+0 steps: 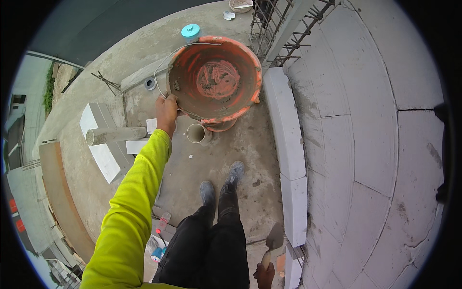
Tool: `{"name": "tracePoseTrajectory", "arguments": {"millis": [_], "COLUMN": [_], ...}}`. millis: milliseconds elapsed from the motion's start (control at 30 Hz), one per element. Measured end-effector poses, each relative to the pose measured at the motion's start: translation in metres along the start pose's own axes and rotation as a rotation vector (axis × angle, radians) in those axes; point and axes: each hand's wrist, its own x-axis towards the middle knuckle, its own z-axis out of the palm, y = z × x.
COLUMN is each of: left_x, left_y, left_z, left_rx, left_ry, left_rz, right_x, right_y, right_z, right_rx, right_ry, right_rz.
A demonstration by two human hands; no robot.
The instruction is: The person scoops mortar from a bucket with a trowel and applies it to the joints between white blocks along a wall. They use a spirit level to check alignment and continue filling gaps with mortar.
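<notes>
My left hand point(166, 111), at the end of a yellow-green sleeve, grips the near left rim of an orange bucket point(250, 62) smeared inside with grey mortar. The bucket is raised and tilted toward me, its wire handle point(163, 65) hanging off the left side. Low at the bottom edge, my right hand point(264, 277) holds a trowel point(275, 239) by its wooden handle, blade pointing up, beside the white block wall. My grey shoes point(221, 183) stand on the concrete floor below the bucket.
A wall of white blocks point(365, 144) fills the right side, with a row of blocks point(288, 159) along its base. Rebar cages point(284, 24) stand at the top. Two pipe pieces point(115, 135) point(197, 133), white blocks point(101, 144), a blue lid point(190, 31) and a bottle point(163, 222) lie around.
</notes>
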Motion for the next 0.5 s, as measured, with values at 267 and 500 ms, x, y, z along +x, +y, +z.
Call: {"name": "tracePoseTrajectory", "arguments": {"millis": [267, 500], "left_x": [0.128, 0.151], "left_y": [-0.234, -0.254], "left_z": [0.028, 0.02], "left_rx": [1.345, 0.459], "left_ry": [0.05, 0.029], "left_rz": [0.252, -0.424], "right_x": [0.059, 0.08], "right_y": [-0.059, -0.036], "right_z": [0.011, 0.002], "right_rx": [-0.249, -0.085], "right_ry": [-0.012, 0.026], "right_rz": [0.133, 0.26]}}
